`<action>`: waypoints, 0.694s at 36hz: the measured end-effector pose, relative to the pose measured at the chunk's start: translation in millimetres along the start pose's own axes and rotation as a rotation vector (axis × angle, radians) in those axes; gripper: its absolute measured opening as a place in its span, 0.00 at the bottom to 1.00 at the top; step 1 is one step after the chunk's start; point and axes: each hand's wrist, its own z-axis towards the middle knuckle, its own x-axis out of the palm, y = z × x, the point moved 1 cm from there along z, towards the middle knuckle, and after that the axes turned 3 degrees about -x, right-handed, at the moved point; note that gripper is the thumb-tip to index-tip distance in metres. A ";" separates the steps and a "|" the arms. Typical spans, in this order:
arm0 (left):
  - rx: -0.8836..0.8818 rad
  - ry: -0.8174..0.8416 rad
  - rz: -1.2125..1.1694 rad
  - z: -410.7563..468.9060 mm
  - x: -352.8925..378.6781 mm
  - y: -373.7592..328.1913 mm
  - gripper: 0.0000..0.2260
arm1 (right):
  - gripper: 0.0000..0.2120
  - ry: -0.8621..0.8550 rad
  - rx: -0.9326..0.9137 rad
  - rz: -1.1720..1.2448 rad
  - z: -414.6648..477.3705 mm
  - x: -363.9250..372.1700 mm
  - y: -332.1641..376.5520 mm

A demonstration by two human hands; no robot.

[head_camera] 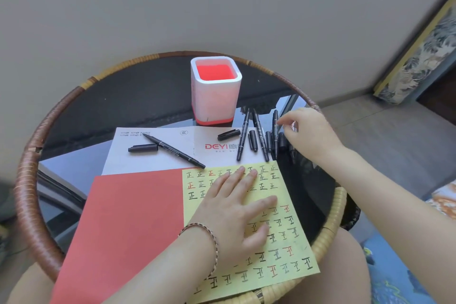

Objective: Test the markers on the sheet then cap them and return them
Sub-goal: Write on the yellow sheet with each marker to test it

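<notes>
A yellow sheet (283,237) covered in black and red test marks lies at the table's front right. My left hand (237,207) rests flat on it, fingers spread. My right hand (306,131) hovers over a row of black markers (259,136) and loose caps (253,140) near the table's right rim, fingertips pinched beside the rightmost marker (275,128); whether it grips that marker is unclear. Another uncapped marker (175,150) and its cap (143,148) lie on a white printed paper (153,155) to the left. A further cap (229,135) lies near the holder.
A white pen holder with a red inside (215,89) stands at the back of the round wicker-rimmed glass table (27,180). A red sheet (128,224) lies left of the yellow one. My knees are under the front edge.
</notes>
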 end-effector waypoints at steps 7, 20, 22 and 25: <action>0.007 -0.021 0.002 0.1 -0.9 -2.0 0.26 | 0.15 0.146 0.130 -0.145 11.5 4.9 1.8; 0.027 -0.058 -0.017 -1.2 -0.5 -2.3 0.25 | 0.17 0.099 0.356 0.183 11.4 8.0 16.3; 0.015 -0.058 0.023 -1.2 -0.1 -1.1 0.23 | 0.16 0.022 0.334 0.359 -0.2 -5.1 20.6; -0.012 -0.081 0.055 -0.5 2.7 0.5 0.19 | 0.09 -0.043 0.332 0.633 -22.1 -20.1 26.2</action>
